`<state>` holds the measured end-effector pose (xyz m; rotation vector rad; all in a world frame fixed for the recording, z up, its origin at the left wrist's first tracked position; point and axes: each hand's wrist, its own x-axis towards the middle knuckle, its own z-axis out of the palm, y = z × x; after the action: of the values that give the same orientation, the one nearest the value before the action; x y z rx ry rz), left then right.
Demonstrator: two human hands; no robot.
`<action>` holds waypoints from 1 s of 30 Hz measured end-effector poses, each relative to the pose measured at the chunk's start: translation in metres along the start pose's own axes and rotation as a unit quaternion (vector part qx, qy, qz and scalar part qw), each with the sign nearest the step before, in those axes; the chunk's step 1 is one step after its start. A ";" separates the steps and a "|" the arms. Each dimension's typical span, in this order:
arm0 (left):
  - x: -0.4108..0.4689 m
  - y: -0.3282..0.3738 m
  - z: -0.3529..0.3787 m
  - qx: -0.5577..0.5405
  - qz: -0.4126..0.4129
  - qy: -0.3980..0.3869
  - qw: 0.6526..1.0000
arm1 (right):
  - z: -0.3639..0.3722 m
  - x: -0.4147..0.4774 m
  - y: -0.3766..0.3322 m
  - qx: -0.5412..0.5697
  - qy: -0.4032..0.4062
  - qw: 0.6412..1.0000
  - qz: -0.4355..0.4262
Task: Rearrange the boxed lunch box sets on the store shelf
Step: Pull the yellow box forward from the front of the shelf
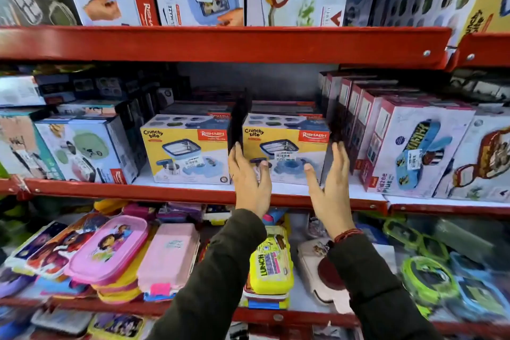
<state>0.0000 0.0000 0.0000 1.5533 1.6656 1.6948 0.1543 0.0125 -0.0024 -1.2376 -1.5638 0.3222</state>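
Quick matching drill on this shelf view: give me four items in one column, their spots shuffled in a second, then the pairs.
1. right Crunchy Bite box
2. left Crunchy Bite box
3. pink lunch box
4. Kidzee Plus box

A. lower shelf
B. between both hands
C. right of the right hand
D. left of the left hand

Pairs: 1-B, 2-D, 3-A, 4-C
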 end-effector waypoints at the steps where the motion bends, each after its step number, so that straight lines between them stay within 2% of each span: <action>1: 0.001 -0.001 0.001 -0.008 -0.033 -0.006 0.999 | 0.000 0.002 0.003 0.003 -0.007 1.000 0.024; 5: 0.007 -0.007 0.005 -0.008 -0.097 -0.048 0.994 | 0.000 0.007 0.015 -0.025 -0.082 0.990 0.108; 12: 0.006 0.003 -0.008 -0.012 -0.089 -0.055 0.994 | -0.012 0.009 0.012 0.004 -0.099 0.988 0.115; 20: 0.001 0.003 -0.028 0.005 -0.007 -0.085 0.996 | -0.037 0.011 0.017 0.008 -0.061 0.997 0.052; 25: 0.005 -0.003 -0.038 0.003 0.028 -0.103 0.994 | -0.048 0.009 0.019 0.048 -0.032 0.998 0.017; 28: 0.006 -0.001 -0.043 -0.021 0.057 -0.100 0.993 | -0.052 0.006 0.019 0.094 0.012 0.995 0.024; 30: 0.003 0.003 -0.042 -0.057 0.042 -0.077 0.995 | -0.053 0.008 0.019 0.112 0.038 0.992 0.040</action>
<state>-0.0343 -0.0204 0.0152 1.6729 1.4230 1.6343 0.2095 0.0074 0.0097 -1.1254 -1.3750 0.4837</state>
